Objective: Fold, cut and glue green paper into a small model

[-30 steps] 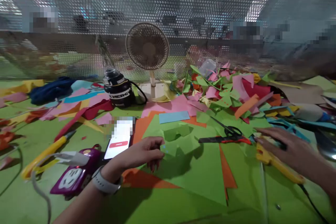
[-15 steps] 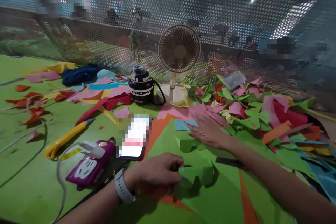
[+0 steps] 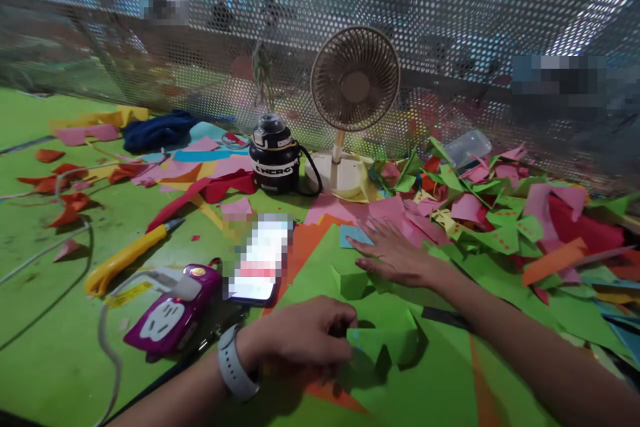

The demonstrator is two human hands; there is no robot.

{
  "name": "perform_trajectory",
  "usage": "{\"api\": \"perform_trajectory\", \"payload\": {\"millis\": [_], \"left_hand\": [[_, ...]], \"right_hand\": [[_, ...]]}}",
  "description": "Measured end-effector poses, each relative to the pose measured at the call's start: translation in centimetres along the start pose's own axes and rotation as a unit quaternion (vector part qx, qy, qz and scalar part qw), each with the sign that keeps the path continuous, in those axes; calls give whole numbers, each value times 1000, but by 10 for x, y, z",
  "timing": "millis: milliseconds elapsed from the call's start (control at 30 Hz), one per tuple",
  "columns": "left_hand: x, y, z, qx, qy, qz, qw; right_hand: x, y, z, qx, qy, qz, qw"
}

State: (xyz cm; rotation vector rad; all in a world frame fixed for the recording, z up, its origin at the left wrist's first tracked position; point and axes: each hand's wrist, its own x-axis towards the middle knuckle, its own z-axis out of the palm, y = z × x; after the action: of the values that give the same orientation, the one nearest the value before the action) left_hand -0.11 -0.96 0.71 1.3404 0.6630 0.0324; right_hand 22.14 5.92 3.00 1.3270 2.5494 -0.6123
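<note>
My left hand (image 3: 305, 333), with a grey watch band (image 3: 235, 363) on the wrist, is closed at the edge of a folded green paper piece (image 3: 387, 340). Thumb and forefinger pinch its left end, near a small blue spot. The folded piece stands partly upright on larger green paper (image 3: 395, 393). Farther back, my right hand (image 3: 393, 253) lies flat with fingers spread over pink and green paper, its fingertips by a light blue slip (image 3: 353, 237). A second folded green piece (image 3: 350, 280) stands just in front of my right hand.
Left of my hands are a lit phone (image 3: 263, 260), a purple power bank (image 3: 175, 313) with a cable, and a yellow-handled cutter (image 3: 130, 257). Behind stand a black bottle (image 3: 273, 163) and a fan (image 3: 355, 80). Paper scraps (image 3: 510, 213) heap up at right, before a perforated screen (image 3: 450, 7).
The view has shifted slightly, so objects at the back and right sit a little farther right. My left hand keeps its pinch; my right hand stays spread in nearly the same place.
</note>
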Motion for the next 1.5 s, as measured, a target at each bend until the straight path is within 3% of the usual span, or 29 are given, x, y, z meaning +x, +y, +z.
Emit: {"api": "perform_trajectory", "payload": {"millis": [167,300,367,433,500,600,700,800,1000,1067,1233,1500], "left_hand": [[2,0,1,-7,10,10,1000],[4,-3,1,-67,-15,-2,998],[5,-5,0,-110,-16,-8,994],[6,-7,-2,-144,-6,-13,989],[6,-8,-4,-163,8,-12,987],[4,-4,-7,-173,42,2,984],[3,6,-7,-187,85,19,979],[2,15,-3,-184,109,42,976],[2,20,1,-185,87,46,978],[2,19,0,-181,86,44,979],[-1,19,-4,-188,70,53,978],[-1,15,-6,-193,52,55,978]], "right_hand": [[4,3,4,11,19,-2,1000],[-5,11,1,181,76,-4,980],[-15,13,-1,337,95,-3,937],[-27,11,-3,476,99,-5,874],[-40,5,-5,557,106,-9,823],[-58,-7,-5,603,121,-10,788],[-76,-18,-1,615,137,-33,776],[-92,-27,4,589,152,-54,792],[-111,-45,9,397,114,-53,909],[-113,-50,11,337,107,-68,933],[-115,-58,15,239,115,-119,957],[-111,-57,20,160,139,-156,965]]}}
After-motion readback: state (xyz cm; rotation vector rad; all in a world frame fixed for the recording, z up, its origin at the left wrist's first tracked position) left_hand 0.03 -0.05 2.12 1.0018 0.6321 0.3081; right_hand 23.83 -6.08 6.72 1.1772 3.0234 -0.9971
